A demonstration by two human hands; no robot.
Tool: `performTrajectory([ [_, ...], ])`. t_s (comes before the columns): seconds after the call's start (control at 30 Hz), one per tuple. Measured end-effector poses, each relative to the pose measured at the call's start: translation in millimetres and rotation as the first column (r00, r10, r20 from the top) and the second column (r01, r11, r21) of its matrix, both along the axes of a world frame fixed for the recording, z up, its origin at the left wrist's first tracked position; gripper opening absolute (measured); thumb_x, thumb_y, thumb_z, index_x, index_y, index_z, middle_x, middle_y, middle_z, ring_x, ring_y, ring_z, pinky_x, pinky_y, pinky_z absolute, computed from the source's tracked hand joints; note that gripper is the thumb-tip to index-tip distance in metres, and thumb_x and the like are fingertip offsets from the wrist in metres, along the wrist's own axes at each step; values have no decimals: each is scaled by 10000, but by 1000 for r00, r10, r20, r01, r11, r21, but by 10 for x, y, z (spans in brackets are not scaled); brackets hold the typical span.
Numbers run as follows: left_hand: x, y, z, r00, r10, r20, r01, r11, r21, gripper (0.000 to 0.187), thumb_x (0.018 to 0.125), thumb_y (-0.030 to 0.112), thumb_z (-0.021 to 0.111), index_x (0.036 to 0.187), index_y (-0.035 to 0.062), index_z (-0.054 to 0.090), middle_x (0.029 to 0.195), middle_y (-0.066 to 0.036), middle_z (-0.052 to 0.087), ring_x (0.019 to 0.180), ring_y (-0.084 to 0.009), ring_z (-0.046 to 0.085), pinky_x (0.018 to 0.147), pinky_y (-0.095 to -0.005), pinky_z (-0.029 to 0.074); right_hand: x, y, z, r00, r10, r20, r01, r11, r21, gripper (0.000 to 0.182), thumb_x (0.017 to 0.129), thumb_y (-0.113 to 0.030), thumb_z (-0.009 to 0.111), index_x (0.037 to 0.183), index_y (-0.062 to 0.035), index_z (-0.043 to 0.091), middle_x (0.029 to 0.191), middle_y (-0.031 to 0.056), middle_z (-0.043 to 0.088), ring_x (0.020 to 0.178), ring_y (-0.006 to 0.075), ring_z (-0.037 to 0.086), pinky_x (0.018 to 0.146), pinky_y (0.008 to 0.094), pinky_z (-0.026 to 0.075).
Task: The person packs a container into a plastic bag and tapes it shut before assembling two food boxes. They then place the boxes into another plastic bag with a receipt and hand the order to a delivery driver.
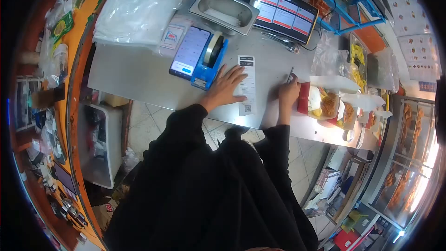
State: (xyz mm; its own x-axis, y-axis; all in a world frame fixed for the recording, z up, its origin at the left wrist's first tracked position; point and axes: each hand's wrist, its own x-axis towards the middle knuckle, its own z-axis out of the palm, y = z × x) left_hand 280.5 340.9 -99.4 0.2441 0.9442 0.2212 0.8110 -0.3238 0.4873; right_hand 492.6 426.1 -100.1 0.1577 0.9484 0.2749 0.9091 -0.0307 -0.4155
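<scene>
A long printed receipt lies flat on the metal counter. My left hand rests with fingers spread, the fingertips and thumb on the receipt's left edge. To the right of the paper, my right hand is closed around a slim pen, held pointing up and away from the counter. Just right of that hand stands an open red and white food box with fried pieces inside, and more open boxes sit beside it. A blue tape dispenser stands left of my left hand, against a lit phone.
At the back are a steel pan, a tablet screen and blue racks. A stack of clear plastic bags covers the back left. On the right is a lit glass cabinet with food. A grey bin stands below left.
</scene>
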Motion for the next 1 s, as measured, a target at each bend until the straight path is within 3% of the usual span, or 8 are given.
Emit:
performTrajectory([
  [0.1, 6, 6, -68, 1000, -2, -2, 2, 1000, -23, 825, 604, 533, 565, 1194, 13, 314, 1272, -97, 268, 1208, -193, 197, 991, -431, 57, 14, -202, 231, 962, 199, -187, -244, 934, -259, 376, 692, -6, 440, 1068, -9, 431, 779, 125, 495, 674, 265, 507, 592, 354, 420],
  [0.13, 5, 10, -76, 1000, 3, -6, -3, 1000, -23, 842, 604, 539, 559, 1204, 9, 299, 1279, -97, 260, 1211, -191, 191, 991, -432, 53, -57, -284, 349, 705, -2, -709, -347, 871, -347, 404, 698, 24, 411, 1100, -23, 411, 785, 103, 488, 700, 239, 513, 610, 331, 429],
  [0.2, 11, 10, -85, 1000, 11, -5, -12, 1000, -28, 859, 604, 545, 553, 1215, 5, 283, 1285, -98, 251, 1214, -189, 184, 991, -432, 50, -250, -382, 552, -68, -386, -920, -538, 791, -292, 398, 745, 46, 393, 1129, -56, 386, 790, 46, 458, 745, 165, 508, 683, 259, 438],
  [0.3, 6, 8, -84, 1000, 17, -15, -18, 998, -55, 872, 604, 551, 546, 1223, 3, 270, 1297, -98, 233, 1217, -187, 177, 991, -431, 49, -596, -527, 541, -113, -175, -978, -489, 867, -98, 279, 783, -42, 446, 1060, -50, 415, 803, 46, 451, 754, 164, 503, 750, 262, 427],
  [0.47, -2, 4, -26, 1000, 0, -11, -1, 998, -67, 908, 558, 543, 585, 1222, 7, 274, 1297, -95, 233, 1217, -186, 177, 990, -432, 52, -752, -642, -88, 404, 175, -898, -405, 914, -4, 224, 847, -239, 414, 879, -19, 443, 676, 44, 461, 620, 104, 445, 603, 213, 374],
  [0.73, 4, 7, -37, 1000, 4, 6, -4, 997, -73, 942, 526, 549, 607, 1225, 15, 269, 1297, -89, 234, 1216, -182, 174, 989, -437, 54, -671, -738, -144, 492, 190, -849, -345, 938, 9, 214, 855, -210, 402, 867, 0, 442, 610, 40, 464, 562, 86, 436, 561, 210, 376],
  [0.8, 6, 10, -48, 1000, 10, -1, -10, 997, -80, 941, 533, 563, 597, 1225, 15, 270, 1299, -89, 230, 1218, -182, 169, 989, -435, 54, -554, -677, -382, 372, 459, -807, -366, 871, 327, 239, 862, -213, 394, 972, -1, 401, 572, 45, 460, 504, 78, 418, 480, 202, 357],
  [1.0, 11, 13, -94, 1000, 1, -7, -1, 998, -68, 949, 553, 636, 537, 1227, 23, 272, 1305, -95, 216, 1223, -184, 156, 987, -436, 45, -834, -792, 406, 480, 138, -867, -192, 980, 49, 357, 881, -308, 286, 1118, -42, 304, 741, 107, 528, 417, 73, 363, 377, 175, 294],
])
